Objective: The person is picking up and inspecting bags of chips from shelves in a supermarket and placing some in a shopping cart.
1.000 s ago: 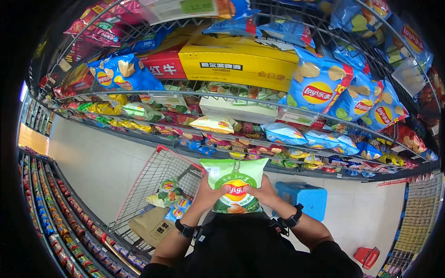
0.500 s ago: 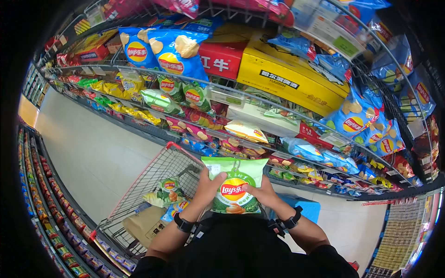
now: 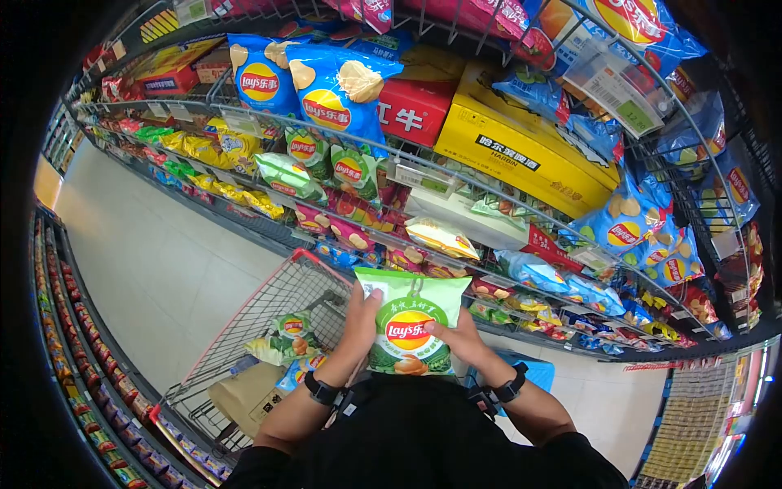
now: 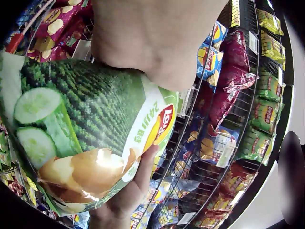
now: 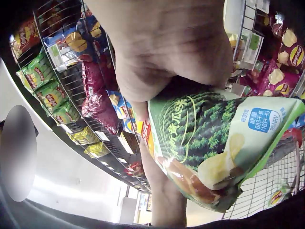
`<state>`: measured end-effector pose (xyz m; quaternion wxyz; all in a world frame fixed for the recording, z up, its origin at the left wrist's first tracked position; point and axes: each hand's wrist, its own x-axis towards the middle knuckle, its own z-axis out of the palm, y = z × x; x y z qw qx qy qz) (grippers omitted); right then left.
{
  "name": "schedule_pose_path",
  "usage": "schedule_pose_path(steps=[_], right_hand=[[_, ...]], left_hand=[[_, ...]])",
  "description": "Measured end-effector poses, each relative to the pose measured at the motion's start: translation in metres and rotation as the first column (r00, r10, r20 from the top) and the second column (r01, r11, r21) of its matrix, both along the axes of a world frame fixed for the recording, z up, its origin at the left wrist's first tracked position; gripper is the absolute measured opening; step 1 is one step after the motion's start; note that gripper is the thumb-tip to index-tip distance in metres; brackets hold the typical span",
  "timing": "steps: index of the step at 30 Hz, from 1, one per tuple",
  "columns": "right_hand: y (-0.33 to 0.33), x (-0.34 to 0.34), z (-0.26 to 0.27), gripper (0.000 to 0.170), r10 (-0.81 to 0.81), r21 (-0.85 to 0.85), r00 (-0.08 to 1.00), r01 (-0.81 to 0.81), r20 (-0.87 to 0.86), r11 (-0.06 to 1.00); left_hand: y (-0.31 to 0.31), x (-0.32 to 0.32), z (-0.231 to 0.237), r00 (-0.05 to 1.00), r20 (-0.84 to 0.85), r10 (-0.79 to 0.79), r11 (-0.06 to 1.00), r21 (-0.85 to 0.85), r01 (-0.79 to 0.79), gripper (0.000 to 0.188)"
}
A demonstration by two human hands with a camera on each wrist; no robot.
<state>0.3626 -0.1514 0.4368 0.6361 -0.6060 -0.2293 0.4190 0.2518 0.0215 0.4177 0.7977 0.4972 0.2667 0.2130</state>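
A person is holding a green chip bag [image 3: 415,314] upright, close in front of the black shirt [image 3: 423,432]. The left hand [image 3: 358,328] is gripping the bag's left side, with its thumb lying near the top left corner. The right hand [image 3: 461,336] is gripping the right side, with its thumb pressing by the red and yellow label. The other fingers are mostly hiding behind the bag. Both elbows are bending, and the arms are coming up from below the bag.

Left of the bag, a shopping cart [image 3: 244,306] is standing near, blocking part of the floor [image 3: 155,220]. It is carrying more chips [image 3: 293,328] and a brown paper bag [image 3: 244,397]. Right of the bag, a blue stool [image 3: 533,373] is sitting low down. Beyond the bag, a big shelf [image 3: 277,235] is stretching across, holding blue chip bags [image 3: 332,102] and a yellow box [image 3: 529,138].
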Motion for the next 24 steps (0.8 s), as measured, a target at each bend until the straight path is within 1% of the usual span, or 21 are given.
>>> schedule_pose_path(steps=[2,6,8,9,10,11,12,13,14,15,16,17,18,19,20,21,22,23,24], right_hand=[[-0.001,0.002,-0.001,0.050,-0.005,0.019,1.000,0.005,-0.001,1.000],[-0.001,0.010,-0.003,0.048,-0.020,0.020,1.000,0.019,0.004,1.000],[-0.002,0.017,-0.009,0.046,-0.046,0.009,0.998,0.045,0.045,0.999],[0.000,0.017,-0.002,0.045,-0.104,-0.001,0.994,0.105,0.040,0.995],[0.003,0.019,-0.001,0.045,-0.103,0.001,0.994,0.104,0.039,0.995],[0.006,0.020,-0.001,0.044,-0.190,0.012,0.981,0.190,0.032,0.982],[0.009,0.022,-0.001,0.042,-0.276,0.022,0.961,0.275,0.023,0.961],[0.011,0.027,-0.001,0.042,-0.272,-0.007,0.962,0.272,0.006,0.962],[0.013,0.028,0.001,0.042,-0.271,-0.004,0.963,0.271,0.006,0.963],[0.015,0.027,0.007,0.043,-0.270,0.017,0.961,0.270,0.059,0.963],[0.017,0.025,0.013,0.043,-0.270,0.038,0.956,0.268,0.112,0.963],[0.016,0.023,0.022,0.046,-0.214,0.013,0.954,0.216,0.212,0.976],[0.018,0.019,0.021,0.053,-0.162,0.155,0.975,0.139,0.151,0.978],[0.016,0.016,0.024,0.056,-0.082,0.137,0.981,0.059,0.173,0.989],[0.014,0.012,0.028,0.060,-0.002,0.118,0.981,-0.022,0.194,0.993],[0.012,0.006,0.034,0.065,0.062,0.121,0.961,-0.098,0.271,0.988],[0.010,0.004,0.042,0.065,0.061,0.120,0.961,-0.097,0.271,0.988],[0.009,0.004,0.051,0.065,0.157,0.047,0.913,-0.189,0.375,0.981],[0.007,0.005,0.056,0.064,0.254,-0.035,0.847,-0.270,0.467,0.962]], left_hand=[[0.002,0.003,0.007,0.999,0.047,0.015,1.000,0.022,-0.016,0.028],[0.001,0.010,0.013,0.995,0.099,0.022,0.998,0.050,-0.027,0.025],[0.002,0.014,0.004,0.976,0.117,0.186,0.966,0.160,-0.203,0.024],[0.003,0.012,0.000,0.976,0.118,0.182,0.966,0.162,-0.200,0.024],[0.003,0.007,-0.004,0.973,0.144,0.181,0.945,0.247,-0.213,0.026],[0.004,0.003,-0.007,0.969,0.169,0.178,0.916,0.331,-0.226,0.029],[0.005,0.000,-0.001,0.969,0.169,0.178,0.915,0.333,-0.227,0.029],[0.005,-0.004,0.009,0.995,0.074,-0.063,0.884,0.466,0.021,0.035],[0.005,-0.007,0.016,0.957,-0.052,-0.287,0.781,0.565,0.265,0.041],[-0.001,-0.004,0.018,0.948,-0.058,-0.314,0.827,0.473,0.303,0.048],[-0.007,-0.002,0.022,0.948,-0.059,-0.313,0.826,0.475,0.303,0.048],[-0.012,-0.001,0.026,0.960,-0.055,-0.273,0.853,0.448,0.268,0.053],[-0.015,-0.001,0.028,0.971,-0.052,-0.232,0.876,0.422,0.232,0.058],[-0.016,-0.001,0.026,0.982,-0.017,-0.189,0.895,0.407,0.180,0.071],[-0.014,-0.001,0.027,0.982,-0.018,-0.188,0.895,0.409,0.179,0.071],[-0.013,0.000,0.029,0.990,-0.061,-0.126,0.897,0.418,0.140,0.071],[-0.012,0.000,0.030,0.993,-0.104,-0.062,0.898,0.429,0.101,0.072],[-0.007,0.003,0.016,0.988,-0.153,-0.034,0.946,0.314,0.082,0.065],[-0.004,0.003,0.010,0.988,-0.153,-0.036,0.946,0.313,0.083,0.065]])
